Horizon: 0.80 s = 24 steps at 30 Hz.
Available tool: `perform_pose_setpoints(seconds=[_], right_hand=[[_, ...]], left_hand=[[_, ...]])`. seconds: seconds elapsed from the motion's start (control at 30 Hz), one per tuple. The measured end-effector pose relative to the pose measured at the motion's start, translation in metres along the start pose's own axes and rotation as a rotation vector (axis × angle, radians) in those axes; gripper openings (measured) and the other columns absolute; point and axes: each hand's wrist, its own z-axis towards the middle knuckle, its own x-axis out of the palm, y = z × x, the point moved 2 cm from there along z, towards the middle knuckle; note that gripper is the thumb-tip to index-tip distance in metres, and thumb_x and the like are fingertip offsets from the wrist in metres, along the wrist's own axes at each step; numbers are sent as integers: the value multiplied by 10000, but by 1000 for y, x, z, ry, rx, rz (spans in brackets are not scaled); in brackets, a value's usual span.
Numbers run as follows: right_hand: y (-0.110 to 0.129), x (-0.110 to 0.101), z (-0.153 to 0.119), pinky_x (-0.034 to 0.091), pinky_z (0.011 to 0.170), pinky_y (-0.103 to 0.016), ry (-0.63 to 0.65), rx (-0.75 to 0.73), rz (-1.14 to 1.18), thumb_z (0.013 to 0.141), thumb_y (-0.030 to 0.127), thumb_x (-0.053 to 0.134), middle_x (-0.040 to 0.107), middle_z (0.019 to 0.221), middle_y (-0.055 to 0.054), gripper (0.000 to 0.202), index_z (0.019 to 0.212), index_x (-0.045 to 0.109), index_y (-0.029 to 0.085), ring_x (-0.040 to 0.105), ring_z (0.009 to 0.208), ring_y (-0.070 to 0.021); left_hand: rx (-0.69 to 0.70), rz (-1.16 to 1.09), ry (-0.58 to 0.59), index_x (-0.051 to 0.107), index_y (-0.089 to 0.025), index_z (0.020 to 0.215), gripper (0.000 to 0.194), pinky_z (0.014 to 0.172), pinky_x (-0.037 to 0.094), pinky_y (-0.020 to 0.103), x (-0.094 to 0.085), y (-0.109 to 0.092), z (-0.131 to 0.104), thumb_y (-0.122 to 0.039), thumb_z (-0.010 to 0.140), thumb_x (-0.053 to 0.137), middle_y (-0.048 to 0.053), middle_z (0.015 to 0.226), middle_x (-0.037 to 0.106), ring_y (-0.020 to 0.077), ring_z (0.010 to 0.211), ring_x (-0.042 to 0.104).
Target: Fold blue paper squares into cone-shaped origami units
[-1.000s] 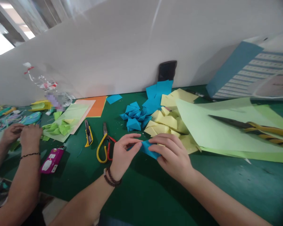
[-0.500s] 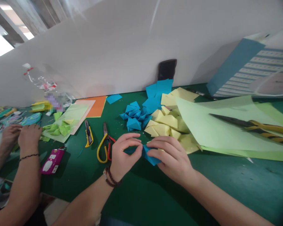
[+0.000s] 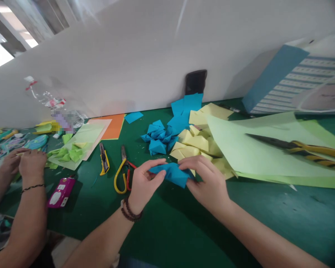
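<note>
A blue piece of paper (image 3: 173,174) is stretched between my two hands above the green table. My left hand (image 3: 145,182) pinches its left end between thumb and fingers. At the right end, my right hand (image 3: 207,183) grips the same paper. Just beyond them lie a heap of folded blue paper pieces (image 3: 158,137) and a heap of folded pale yellow pieces (image 3: 195,142). Flat blue sheets (image 3: 184,108) rest behind the heaps. Red-and-yellow-handled scissors (image 3: 123,171) lie to the left of my left hand.
A yellow cutter (image 3: 104,160) and a magenta device (image 3: 61,192) lie left. Another person's hands (image 3: 32,163) work at the far left near green paper pieces (image 3: 69,152). Large scissors (image 3: 298,147) rest on pale green sheets (image 3: 240,156). A phone (image 3: 195,82) leans on the partition.
More of the blue paper now shows between my hands. My left hand's fingers have moved onto its left end, and my right hand has shifted its grip slightly right.
</note>
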Motion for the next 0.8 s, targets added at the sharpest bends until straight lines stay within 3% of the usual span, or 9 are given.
perform_pose_setpoints(seconds=[0.13, 0.33, 0.6, 0.8], right_hand=[[-3, 1, -1, 574, 744, -339, 28, 45, -40, 718, -25, 502, 693, 900, -38, 363, 949, 588, 242, 677, 875, -203], [1, 1, -1, 566, 733, -375, 90, -84, -131, 706, -6, 497, 683, 996, -73, 352, 912, 644, 239, 659, 890, -227], [-4, 0, 1, 562, 800, -389, 122, 76, -68, 685, 57, 515, 685, 1024, -82, 349, 976, 607, 225, 663, 974, -253], [-9, 2, 1, 563, 663, -313, 152, 313, 76, 753, 146, 557, 686, 904, -48, 204, 934, 604, 227, 666, 788, -190]], left_hand=[[-90, -24, -46, 645, -176, 1165, 397, 690, 616, 248, 0, 6, -1, -186, 773, 710, 74, 960, 763, 198, 894, 739], [69, 162, -77, 624, -196, 1179, 348, 698, 612, 254, -2, 3, -3, -191, 833, 663, 71, 979, 761, 201, 923, 737], [259, 33, 121, 495, -204, 1356, 463, 1016, 531, 358, 1, 0, -7, -104, 905, 517, 97, 1207, 693, 195, 1151, 652], [264, 43, 187, 442, -223, 1405, 653, 1040, 519, 371, 6, 5, -9, -171, 814, 717, 118, 1321, 625, 233, 1247, 590]])
